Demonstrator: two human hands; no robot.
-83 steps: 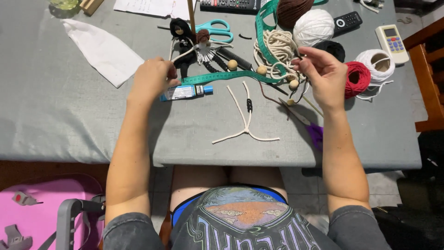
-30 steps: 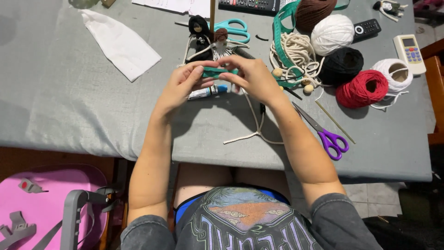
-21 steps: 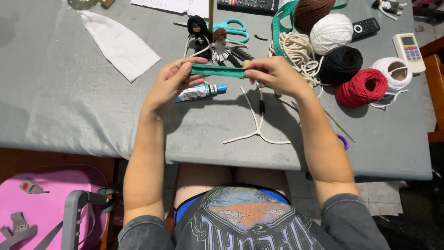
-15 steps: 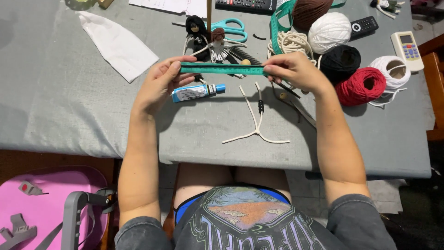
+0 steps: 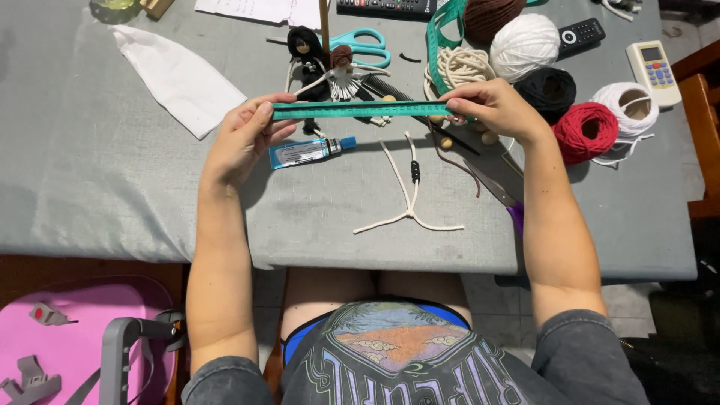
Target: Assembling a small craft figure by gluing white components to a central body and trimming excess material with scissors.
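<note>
We are holding a green measuring tape [image 5: 360, 110] stretched level between our two hands, just above the grey table [image 5: 90, 180]. Our left hand [image 5: 244, 142] is pinching the tape's left end, with the fingers [image 5: 279, 100] closed on it from above and the thumb pressing from below. Our right hand [image 5: 495, 109] is gripping the tape's right end, its fingers [image 5: 466, 88] curled over the strip and clamped on it, while the rest of the tape is running away beyond those fingers toward the far edge of the table. Just under the left fingers a small blue and white tube [image 5: 309, 151] is lying on the table, its cap pointing toward the right hand. Between the two sets of fingers, nearer to us than the tape, a piece of white cord [image 5: 409, 202] with a black bead is lying spread out in a forked shape. Just beyond the tape, two small yarn dolls [image 5: 326, 67] are lying side by side, and teal-handled scissors [image 5: 367, 45] are lying beyond them. Close under the right fingers we are seeing wooden beads [image 5: 446, 141], and purple-handled scissors [image 5: 502, 191] are lying beside that forearm. To the outside of the right fingers, balls of red yarn [image 5: 585, 131], black yarn [image 5: 546, 90] and white yarn [image 5: 523, 46] are sitting close together. Well off from the left fingers a white cloth [image 5: 180, 79] is lying flat.
</note>
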